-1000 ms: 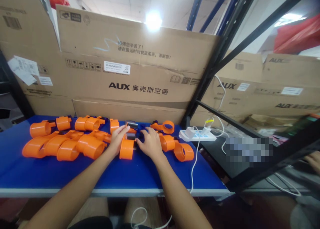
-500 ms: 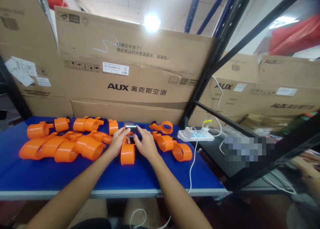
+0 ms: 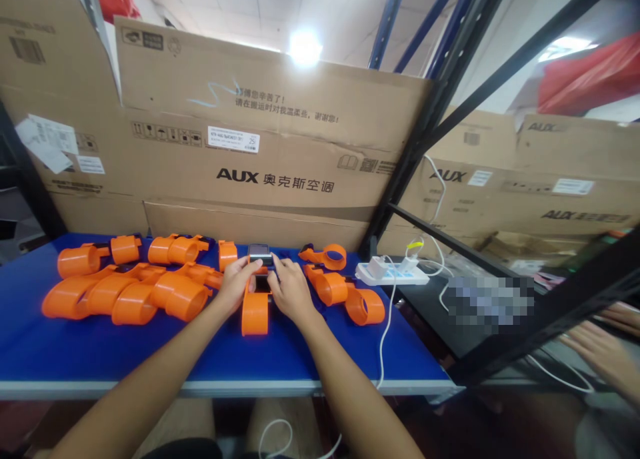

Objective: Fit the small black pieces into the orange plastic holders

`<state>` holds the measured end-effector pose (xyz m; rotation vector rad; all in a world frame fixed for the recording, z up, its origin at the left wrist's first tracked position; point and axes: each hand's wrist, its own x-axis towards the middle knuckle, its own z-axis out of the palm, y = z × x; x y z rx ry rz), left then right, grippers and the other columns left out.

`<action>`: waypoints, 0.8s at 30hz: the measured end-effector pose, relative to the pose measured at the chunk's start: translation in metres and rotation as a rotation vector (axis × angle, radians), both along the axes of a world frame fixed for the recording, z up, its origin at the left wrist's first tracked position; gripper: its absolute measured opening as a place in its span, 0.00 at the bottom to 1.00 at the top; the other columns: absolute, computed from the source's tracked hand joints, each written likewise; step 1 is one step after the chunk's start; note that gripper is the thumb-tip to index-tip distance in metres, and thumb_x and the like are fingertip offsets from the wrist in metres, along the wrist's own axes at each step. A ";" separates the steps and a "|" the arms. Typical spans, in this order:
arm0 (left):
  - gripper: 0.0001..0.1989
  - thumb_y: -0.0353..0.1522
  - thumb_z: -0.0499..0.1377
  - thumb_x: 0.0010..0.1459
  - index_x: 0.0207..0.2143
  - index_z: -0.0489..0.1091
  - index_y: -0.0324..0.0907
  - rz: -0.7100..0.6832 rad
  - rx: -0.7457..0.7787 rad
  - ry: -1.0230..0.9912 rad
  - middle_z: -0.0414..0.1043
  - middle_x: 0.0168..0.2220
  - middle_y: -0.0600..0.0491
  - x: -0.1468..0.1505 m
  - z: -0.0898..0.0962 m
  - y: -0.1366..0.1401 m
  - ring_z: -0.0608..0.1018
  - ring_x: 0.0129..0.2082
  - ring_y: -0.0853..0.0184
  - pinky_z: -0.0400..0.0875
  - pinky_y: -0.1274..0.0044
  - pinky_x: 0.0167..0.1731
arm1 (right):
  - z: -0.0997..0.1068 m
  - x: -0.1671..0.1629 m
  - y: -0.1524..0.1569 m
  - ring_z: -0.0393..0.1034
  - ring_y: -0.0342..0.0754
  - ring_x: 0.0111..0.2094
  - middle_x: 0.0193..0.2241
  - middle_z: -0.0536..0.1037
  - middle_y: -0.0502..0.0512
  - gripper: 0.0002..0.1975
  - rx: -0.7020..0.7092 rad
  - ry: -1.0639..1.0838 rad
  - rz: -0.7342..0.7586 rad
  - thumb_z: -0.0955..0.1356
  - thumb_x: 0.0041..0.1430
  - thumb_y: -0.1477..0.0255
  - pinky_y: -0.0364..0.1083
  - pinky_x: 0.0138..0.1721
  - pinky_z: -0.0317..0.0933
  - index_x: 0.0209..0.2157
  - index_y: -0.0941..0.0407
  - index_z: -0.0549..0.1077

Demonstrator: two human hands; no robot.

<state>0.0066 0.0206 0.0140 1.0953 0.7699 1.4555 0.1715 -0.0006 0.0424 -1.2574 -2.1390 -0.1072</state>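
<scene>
Presently, the orange holder (image 3: 255, 313) is between the two hands, its round loop hanging toward the wearer. A small dark box (image 3: 260, 253) sits at its far end, just beyond the thumbs; whether the two are joined cannot be told. The left hand (image 3: 236, 284) pinches the holder's near-left side, thumb against the box's edge. The right hand (image 3: 293, 289) is curled, its index finger at the box's right edge; whether it pinches anything cannot be told.

Change noted: a second ago the right hand was farther right, off the box; it is now against it. In my judgement, both hands are now engaged on one piece, and fitting or adjusting is unfinished.

Further orange holders (image 3: 183, 297) lie left of the left hand; others (image 3: 333, 288) lie just right of the right hand. Beyond those is a power strip (image 3: 393, 272).
</scene>
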 end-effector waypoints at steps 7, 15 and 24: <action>0.19 0.44 0.72 0.50 0.33 0.72 0.41 -0.032 -0.150 -0.162 0.67 0.16 0.59 -0.001 0.003 0.001 0.67 0.13 0.72 0.61 0.80 0.17 | 0.000 0.007 0.004 0.70 0.55 0.51 0.51 0.77 0.64 0.29 -0.020 0.040 0.059 0.62 0.72 0.63 0.52 0.55 0.62 0.70 0.56 0.59; 0.15 0.37 0.72 0.53 0.37 0.72 0.39 -0.227 -0.317 -0.389 0.77 0.27 0.52 0.002 0.011 -0.002 0.76 0.21 0.70 0.70 0.79 0.22 | 0.000 0.007 0.004 0.70 0.56 0.46 0.44 0.79 0.65 0.24 0.104 -0.042 0.058 0.62 0.69 0.72 0.52 0.48 0.66 0.64 0.60 0.68; 0.13 0.34 0.72 0.51 0.34 0.72 0.39 -0.218 -0.235 -0.228 0.74 0.24 0.55 -0.001 0.007 0.000 0.69 0.16 0.75 0.66 0.81 0.19 | -0.013 -0.003 0.006 0.72 0.56 0.41 0.38 0.80 0.64 0.23 0.187 -0.036 -0.020 0.67 0.61 0.77 0.50 0.44 0.69 0.59 0.64 0.72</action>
